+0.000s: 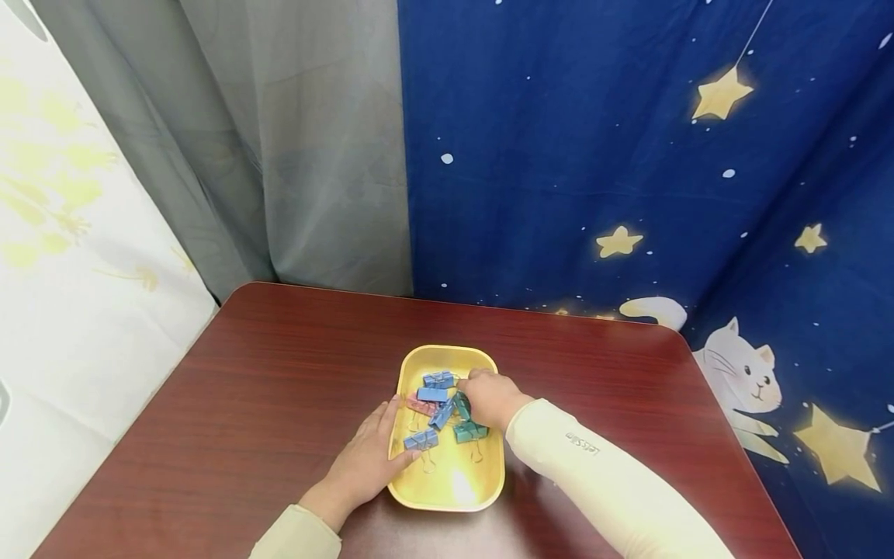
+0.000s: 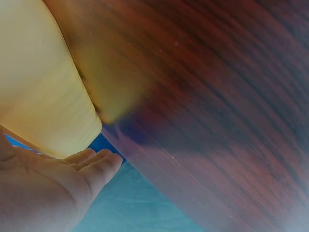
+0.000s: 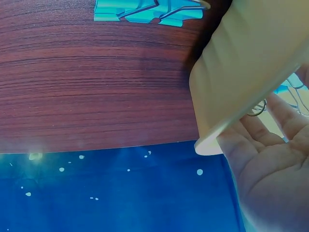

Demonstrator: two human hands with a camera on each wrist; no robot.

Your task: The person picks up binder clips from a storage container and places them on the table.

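A yellow tray (image 1: pixel 447 497) holds several binder clips: blue binder clips (image 1: pixel 421 440), a pink binder clip (image 1: pixel 421 405) and green binder clips (image 1: pixel 470 432). My left hand (image 1: pixel 366 458) rests along the tray's left side, fingers straight against the outer wall and thumb over the rim. From the right, my right hand (image 1: pixel 492 398) reaches over the rim into the tray. Its fingers are bent down beside a green clip and the upper blue clip; the fingertips are partly hidden, and I cannot tell whether they pinch a clip. Wire handles (image 3: pixel 259 108) show by its fingers (image 3: pixel 285 116).
Outside the tray, a teal binder clip (image 3: pixel 145 9) lies on the dark red wooden table (image 1: pixel 279 373), close to the tray's wall. Behind the table hang a grey curtain (image 1: pixel 335 155) and a blue star-patterned curtain (image 1: pixel 531 171). White patterned cloth (image 1: pixel 84 256) is at the left.
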